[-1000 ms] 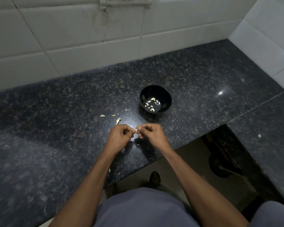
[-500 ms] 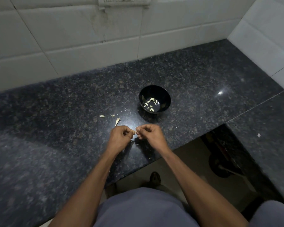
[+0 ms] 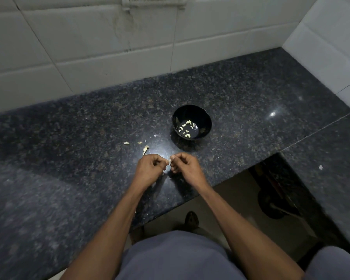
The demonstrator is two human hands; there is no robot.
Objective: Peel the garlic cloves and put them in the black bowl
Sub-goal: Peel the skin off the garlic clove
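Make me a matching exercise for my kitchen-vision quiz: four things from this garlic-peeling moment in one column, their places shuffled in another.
Things:
1. black bowl
2. peeled cloves
3. garlic clove
4. loose skins

Places:
A. pinched between left hand and right hand
B. on the counter, left of the bowl
C. inside the bowl
D. on the counter beyond the hands

Pairs: 1-D, 2-C, 3-A, 4-B

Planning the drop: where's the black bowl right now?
In the head view, the black bowl stands on the granite counter, just beyond and slightly right of the right hand, with peeled cloves inside.
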